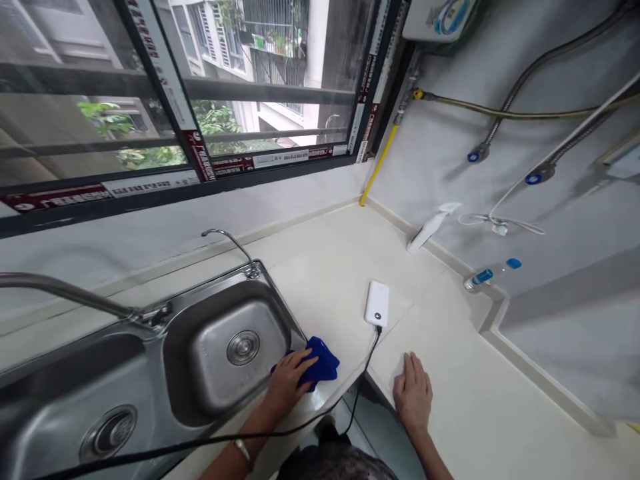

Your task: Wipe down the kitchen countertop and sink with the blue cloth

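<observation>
My left hand (pixel 289 381) presses a blue cloth (pixel 320 363) against the cream countertop (pixel 325 280), right at the rim of the steel sink (pixel 220 393). Its fingers are curled over the cloth. My right hand (pixel 413 395) lies flat on the countertop with its fingers stretched out together, holding nothing. It rests near the counter's front edge, below a white power bank (pixel 377 303).
A black cable (pixel 367 360) runs from the power bank over the counter edge. A curved tap (pixel 230 241) and a long spout (pixel 65 293) stand behind the double sink. A white spray bottle (pixel 430 228) and a plastic bottle (pixel 487 275) lie along the right wall.
</observation>
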Demonstrator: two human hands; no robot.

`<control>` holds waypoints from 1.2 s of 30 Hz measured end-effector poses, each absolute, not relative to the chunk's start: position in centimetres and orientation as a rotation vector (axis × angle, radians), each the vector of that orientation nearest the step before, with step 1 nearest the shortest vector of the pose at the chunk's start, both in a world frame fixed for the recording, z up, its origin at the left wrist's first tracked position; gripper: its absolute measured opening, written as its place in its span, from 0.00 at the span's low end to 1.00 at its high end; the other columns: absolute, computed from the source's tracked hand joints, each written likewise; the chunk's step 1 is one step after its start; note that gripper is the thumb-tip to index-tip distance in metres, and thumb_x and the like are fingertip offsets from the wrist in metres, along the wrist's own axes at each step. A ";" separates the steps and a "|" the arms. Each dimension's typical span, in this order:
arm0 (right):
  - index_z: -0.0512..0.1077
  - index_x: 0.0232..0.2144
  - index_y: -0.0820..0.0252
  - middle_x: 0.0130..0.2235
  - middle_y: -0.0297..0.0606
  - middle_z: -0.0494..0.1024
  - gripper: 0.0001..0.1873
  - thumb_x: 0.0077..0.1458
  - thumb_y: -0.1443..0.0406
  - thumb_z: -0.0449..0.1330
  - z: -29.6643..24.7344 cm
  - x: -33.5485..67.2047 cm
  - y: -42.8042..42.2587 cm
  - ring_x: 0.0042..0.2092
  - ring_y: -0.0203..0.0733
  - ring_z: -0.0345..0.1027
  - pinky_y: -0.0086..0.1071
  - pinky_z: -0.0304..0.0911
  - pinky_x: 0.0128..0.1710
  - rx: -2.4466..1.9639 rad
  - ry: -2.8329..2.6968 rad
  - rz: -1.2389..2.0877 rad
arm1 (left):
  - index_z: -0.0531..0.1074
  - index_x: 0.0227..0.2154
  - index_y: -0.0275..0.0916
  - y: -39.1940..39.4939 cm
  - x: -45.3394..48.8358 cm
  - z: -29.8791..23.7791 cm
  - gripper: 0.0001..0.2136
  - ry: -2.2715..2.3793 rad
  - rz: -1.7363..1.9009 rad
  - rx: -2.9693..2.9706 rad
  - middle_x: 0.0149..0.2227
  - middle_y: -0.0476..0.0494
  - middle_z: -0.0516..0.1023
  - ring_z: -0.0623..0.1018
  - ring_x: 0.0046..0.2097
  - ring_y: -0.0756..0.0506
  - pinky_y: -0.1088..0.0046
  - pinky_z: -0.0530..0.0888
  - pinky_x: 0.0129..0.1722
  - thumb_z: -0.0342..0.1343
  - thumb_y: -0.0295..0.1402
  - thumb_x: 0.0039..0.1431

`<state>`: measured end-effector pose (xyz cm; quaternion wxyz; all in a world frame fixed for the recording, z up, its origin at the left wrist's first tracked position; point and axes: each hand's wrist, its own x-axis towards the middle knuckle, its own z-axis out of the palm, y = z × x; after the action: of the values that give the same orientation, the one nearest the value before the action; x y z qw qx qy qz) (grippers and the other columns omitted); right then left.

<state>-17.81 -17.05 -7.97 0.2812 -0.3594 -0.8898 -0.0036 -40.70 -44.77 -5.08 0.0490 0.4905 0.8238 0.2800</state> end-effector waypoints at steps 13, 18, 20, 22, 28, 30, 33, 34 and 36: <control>0.60 0.64 0.67 0.63 0.55 0.66 0.29 0.65 0.62 0.42 -9.3 -16.6 -16.7 0.64 0.56 0.58 0.54 0.56 0.61 -0.855 -2.416 0.057 | 0.67 0.59 0.61 -61.0 -37.1 -6.4 0.36 2.628 0.806 1.456 0.60 0.51 0.73 0.74 0.59 0.38 0.56 0.76 0.57 0.59 0.23 0.46; 0.61 0.63 0.67 0.62 0.56 0.66 0.28 0.64 0.63 0.43 -9.1 -16.9 -16.9 0.62 0.57 0.60 0.55 0.58 0.60 -0.879 -2.384 0.018 | 0.63 0.63 0.58 -60.8 -36.6 -5.5 0.39 2.759 0.727 1.482 0.63 0.49 0.70 0.73 0.59 0.38 0.56 0.76 0.58 0.58 0.24 0.46; 0.62 0.62 0.68 0.62 0.56 0.66 0.29 0.63 0.63 0.43 -9.0 -17.0 -16.9 0.62 0.57 0.61 0.55 0.57 0.60 -0.899 -2.383 -0.002 | 0.63 0.63 0.55 -59.1 -36.7 -6.0 0.37 2.818 0.704 1.438 0.63 0.46 0.70 0.74 0.59 0.38 0.56 0.76 0.56 0.59 0.26 0.48; 0.63 0.62 0.69 0.62 0.55 0.66 0.29 0.62 0.62 0.43 -8.9 -17.0 -17.0 0.61 0.57 0.61 0.54 0.57 0.60 -0.924 -2.391 -0.020 | 0.64 0.63 0.53 -57.0 -36.9 -6.5 0.34 2.827 0.691 1.384 0.62 0.44 0.71 0.75 0.58 0.38 0.57 0.76 0.54 0.60 0.29 0.51; 0.64 0.61 0.69 0.62 0.54 0.67 0.30 0.61 0.62 0.43 -8.3 -17.4 -17.4 0.61 0.56 0.62 0.52 0.56 0.60 -1.030 -2.402 -0.031 | 0.65 0.62 0.56 -50.1 -38.3 -5.4 0.30 2.688 0.738 1.159 0.59 0.42 0.73 0.74 0.56 0.37 0.55 0.74 0.53 0.62 0.32 0.55; 0.65 0.61 0.70 0.62 0.54 0.67 0.30 0.61 0.62 0.43 -8.1 -17.5 -17.5 0.61 0.56 0.61 0.52 0.56 0.60 -1.045 -2.407 -0.029 | 0.66 0.61 0.55 -47.2 -38.6 -4.5 0.29 2.638 0.766 1.136 0.59 0.41 0.72 0.73 0.56 0.37 0.55 0.74 0.53 0.61 0.32 0.57; 0.65 0.60 0.69 0.62 0.53 0.67 0.30 0.60 0.62 0.43 -7.7 -17.5 -17.5 0.61 0.55 0.61 0.52 0.57 0.60 -1.053 -2.416 -0.003 | 0.68 0.60 0.53 -43.1 -38.8 -3.6 0.26 2.648 0.773 1.086 0.56 0.37 0.71 0.71 0.56 0.34 0.52 0.73 0.53 0.61 0.32 0.58; 0.65 0.60 0.69 0.62 0.53 0.67 0.30 0.60 0.62 0.43 -7.6 -17.5 -17.5 0.61 0.55 0.61 0.52 0.57 0.60 -1.059 -2.412 0.009 | 0.68 0.61 0.51 -42.0 -38.7 -3.5 0.26 2.663 0.772 1.067 0.55 0.35 0.70 0.71 0.56 0.33 0.51 0.73 0.52 0.61 0.33 0.58; 0.66 0.60 0.68 0.62 0.52 0.68 0.30 0.59 0.62 0.44 -7.4 -17.4 -17.5 0.60 0.56 0.62 0.52 0.57 0.60 -1.073 -2.393 0.033 | 0.66 0.62 0.49 -40.7 -38.6 -3.5 0.27 2.688 0.778 1.039 0.54 0.32 0.69 0.70 0.56 0.31 0.49 0.72 0.52 0.61 0.34 0.59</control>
<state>-17.44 -17.51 -7.39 0.2565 -0.3954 -0.8819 0.0121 -38.56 -40.66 -3.46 0.0783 0.3469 0.8978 0.2597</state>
